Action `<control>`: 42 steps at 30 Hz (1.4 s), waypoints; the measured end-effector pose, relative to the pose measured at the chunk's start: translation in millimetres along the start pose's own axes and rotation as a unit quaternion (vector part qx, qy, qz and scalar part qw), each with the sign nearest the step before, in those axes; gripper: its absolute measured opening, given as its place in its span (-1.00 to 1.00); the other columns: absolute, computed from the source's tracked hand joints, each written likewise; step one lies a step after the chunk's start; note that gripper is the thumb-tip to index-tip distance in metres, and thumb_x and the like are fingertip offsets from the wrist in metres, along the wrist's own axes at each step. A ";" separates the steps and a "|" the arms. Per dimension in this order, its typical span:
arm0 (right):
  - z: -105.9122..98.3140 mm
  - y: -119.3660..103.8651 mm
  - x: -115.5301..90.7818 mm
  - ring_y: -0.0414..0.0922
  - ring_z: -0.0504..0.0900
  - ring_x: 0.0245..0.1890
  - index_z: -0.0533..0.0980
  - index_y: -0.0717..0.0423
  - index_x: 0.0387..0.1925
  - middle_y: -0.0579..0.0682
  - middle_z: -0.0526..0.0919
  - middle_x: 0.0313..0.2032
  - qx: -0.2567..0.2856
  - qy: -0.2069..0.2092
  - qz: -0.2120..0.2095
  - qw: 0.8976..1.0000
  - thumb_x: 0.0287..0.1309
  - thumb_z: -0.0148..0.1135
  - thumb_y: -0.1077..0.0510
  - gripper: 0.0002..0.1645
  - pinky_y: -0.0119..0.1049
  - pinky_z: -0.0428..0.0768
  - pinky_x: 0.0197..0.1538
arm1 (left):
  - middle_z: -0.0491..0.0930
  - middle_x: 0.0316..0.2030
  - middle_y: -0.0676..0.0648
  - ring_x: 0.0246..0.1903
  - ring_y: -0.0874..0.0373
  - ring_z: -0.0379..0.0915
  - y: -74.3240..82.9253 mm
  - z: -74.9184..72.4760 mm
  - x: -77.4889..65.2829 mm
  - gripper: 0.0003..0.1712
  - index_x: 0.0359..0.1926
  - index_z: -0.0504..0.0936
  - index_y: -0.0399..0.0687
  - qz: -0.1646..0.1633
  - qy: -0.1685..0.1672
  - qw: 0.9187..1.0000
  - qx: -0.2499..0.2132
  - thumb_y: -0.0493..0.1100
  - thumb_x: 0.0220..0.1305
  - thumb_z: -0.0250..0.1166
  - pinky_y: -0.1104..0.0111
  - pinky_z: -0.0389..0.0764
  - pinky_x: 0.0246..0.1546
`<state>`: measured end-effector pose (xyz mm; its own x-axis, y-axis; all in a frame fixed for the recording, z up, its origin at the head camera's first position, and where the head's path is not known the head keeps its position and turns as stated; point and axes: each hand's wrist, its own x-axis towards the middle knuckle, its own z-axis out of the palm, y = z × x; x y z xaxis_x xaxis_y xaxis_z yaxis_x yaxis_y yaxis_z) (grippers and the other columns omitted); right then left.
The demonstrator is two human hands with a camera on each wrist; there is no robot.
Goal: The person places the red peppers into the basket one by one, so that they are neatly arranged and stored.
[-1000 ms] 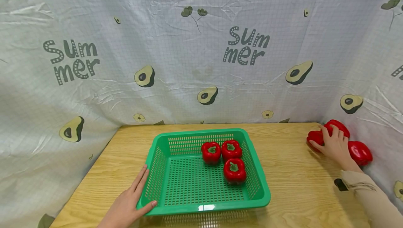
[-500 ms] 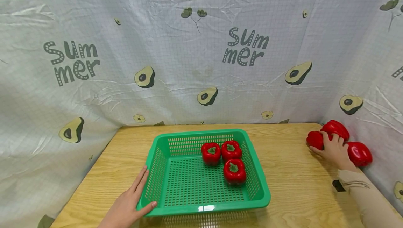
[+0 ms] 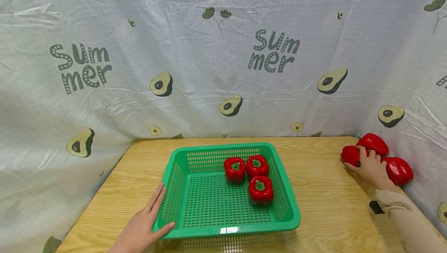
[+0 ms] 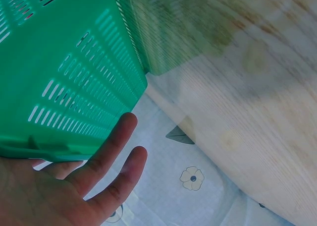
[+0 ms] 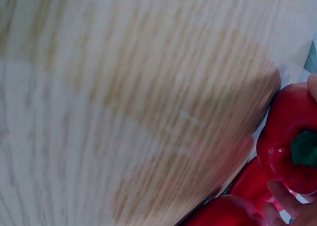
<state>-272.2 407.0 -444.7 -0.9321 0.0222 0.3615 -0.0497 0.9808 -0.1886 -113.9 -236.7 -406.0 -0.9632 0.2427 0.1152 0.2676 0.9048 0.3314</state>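
Observation:
My left hand (image 3: 139, 222) rests at the near left corner of a green plastic basket (image 3: 227, 230), fingers straight along its left side and thumb over the front rim. The left wrist view shows two straight fingers (image 4: 121, 139) beside its slotted wall. At the far right, my right hand (image 3: 373, 171) grips a red bell pepper (image 3: 350, 155), thumb and fingers on opposite sides. In the right wrist view this bell pepper (image 5: 285, 117) shows its green stem toward the camera. Two more red bell peppers lie close to that hand, one behind (image 3: 373, 143) and one to its right (image 3: 399, 170).
Three red bell peppers stand stem up in the basket's right half, one at the back left (image 3: 234, 168), one at the back right (image 3: 257, 165) and one in front (image 3: 261, 191). A printed sheet (image 3: 195, 70) hangs behind the wooden table (image 3: 324, 191).
My right hand has come down slightly and its fingers have closed round the left one of the three bell peppers on the table. My left hand and the basket have stayed in place.

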 end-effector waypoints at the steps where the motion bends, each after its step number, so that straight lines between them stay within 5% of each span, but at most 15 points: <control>1: 0.0 0.0 0.3 0.43 0.23 -0.29 0.10 0.34 0.05 0.55 0.25 -0.25 0.000 -0.002 -0.003 1.000 -0.13 0.31 -0.05 -0.14 0.28 0.24 -0.39 | -0.09 0.38 -0.10 -0.11 -0.07 0.50 0.2 -0.3 0.3 -0.01 0.38 -0.08 -0.09 -0.001 -0.003 1.000 0.000 0.25 0.09 0.15 0.19 0.51 -0.30; 23: -10.4 -19.8 -6.4 0.33 0.20 -0.24 0.17 0.21 0.01 0.42 0.30 -0.22 0.003 0.034 -0.073 0.997 -0.34 0.39 0.04 -0.14 0.15 0.20 -0.39 | -0.06 0.37 -0.12 -0.12 -0.08 0.51 1.7 -1.2 -1.3 -0.01 0.38 -0.07 -0.09 0.005 0.007 1.000 -0.004 0.22 0.08 0.18 0.19 0.52 -0.30; 38: -18.9 -63.5 -9.3 0.25 0.24 -0.26 0.27 0.20 -0.05 0.35 0.36 -0.24 0.044 0.094 -0.171 0.980 -0.50 0.47 0.16 -0.16 0.09 0.32 -0.39 | -0.06 0.37 -0.11 -0.12 -0.08 0.51 1.2 0.6 -0.8 -0.01 0.38 -0.07 -0.08 0.006 0.012 1.000 0.000 0.22 0.07 0.18 0.16 0.52 -0.29; 42: -20.1 -79.8 -9.3 0.28 0.26 -0.23 0.30 0.17 -0.04 0.37 0.35 -0.22 0.060 0.082 -0.191 0.976 -0.47 0.47 0.16 -0.18 0.11 0.36 -0.36 | -0.08 0.37 -0.09 -0.15 -0.07 0.51 0.7 0.8 0.0 0.00 0.38 -0.08 -0.06 0.002 0.008 1.000 0.001 0.23 0.07 0.18 0.17 0.52 -0.31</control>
<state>-252.3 332.4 -414.6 -0.7677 -0.2994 0.5666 -0.4331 0.8940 -0.1145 -113.7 -235.8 -406.5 -0.9616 0.2406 0.1321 0.2715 0.9042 0.3296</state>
